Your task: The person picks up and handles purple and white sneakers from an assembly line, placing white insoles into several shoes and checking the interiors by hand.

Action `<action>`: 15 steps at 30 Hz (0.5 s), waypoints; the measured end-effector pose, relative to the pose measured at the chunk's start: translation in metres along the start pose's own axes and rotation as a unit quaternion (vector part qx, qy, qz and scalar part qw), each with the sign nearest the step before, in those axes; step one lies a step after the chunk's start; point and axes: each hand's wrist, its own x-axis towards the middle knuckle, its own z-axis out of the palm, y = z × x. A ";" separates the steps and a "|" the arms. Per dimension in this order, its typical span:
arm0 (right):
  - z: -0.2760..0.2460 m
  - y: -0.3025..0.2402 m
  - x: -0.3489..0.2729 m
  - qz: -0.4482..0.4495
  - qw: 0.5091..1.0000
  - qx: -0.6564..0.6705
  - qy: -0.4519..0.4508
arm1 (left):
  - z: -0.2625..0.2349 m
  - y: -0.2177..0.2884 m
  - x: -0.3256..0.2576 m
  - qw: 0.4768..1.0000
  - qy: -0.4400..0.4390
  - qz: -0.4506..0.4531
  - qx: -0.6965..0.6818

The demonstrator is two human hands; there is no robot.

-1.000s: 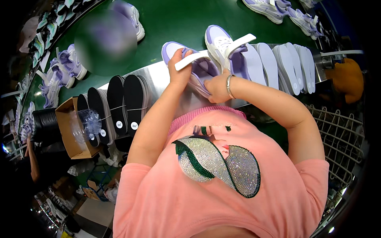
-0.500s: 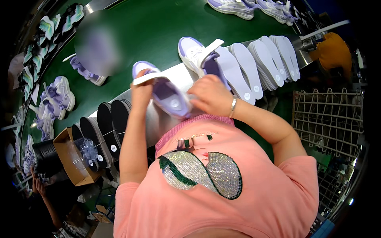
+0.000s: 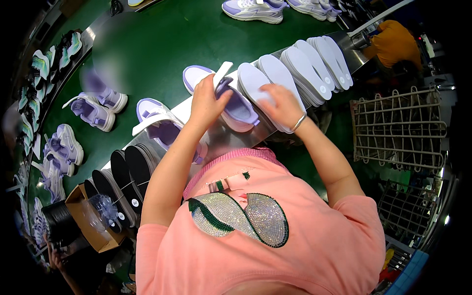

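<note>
My left hand [image 3: 206, 101] grips a white and lilac sneaker [image 3: 241, 115] by its upper, next to the raised white tongue. The shoe's opening faces me at the metal edge of the green table. Just right of it, my right hand [image 3: 282, 105] is over the nearest white insoles [image 3: 253, 81], its slightly blurred fingers apart and at their surface. Nothing shows in that hand. A second sneaker [image 3: 164, 130] stands to the left, partly behind my left forearm, with its tongue pulled out.
More white insole stacks [image 3: 302, 69] line the edge to the right; black insole stacks [image 3: 130, 169] and an open cardboard box [image 3: 91, 221] are at the left. Lilac sneakers [image 3: 91, 110] stand on the green table [image 3: 162, 44]. A wire rack [image 3: 398, 130] and a person in orange [image 3: 396, 44] are at right.
The left-hand sneaker has been let go and stands on the edge. My left hand has moved right onto the other sneaker; my right hand has left that shoe for the white insoles.
</note>
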 end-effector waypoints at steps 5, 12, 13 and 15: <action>-0.002 0.078 0.008 0.234 0.939 -0.250 -0.006 | -0.003 0.012 0.004 0.998 0.001 -0.069 0.011; -0.008 0.078 0.014 0.298 0.914 -0.272 -0.034 | -0.003 -0.003 -0.003 0.978 -0.020 -0.177 -0.112; -0.016 0.075 0.012 0.273 0.930 -0.246 0.002 | -0.002 -0.002 -0.003 0.973 0.000 -0.196 -0.124; -0.029 0.072 0.010 0.202 0.962 -0.169 0.068 | 0.006 -0.015 -0.005 0.961 -0.005 -0.217 -0.173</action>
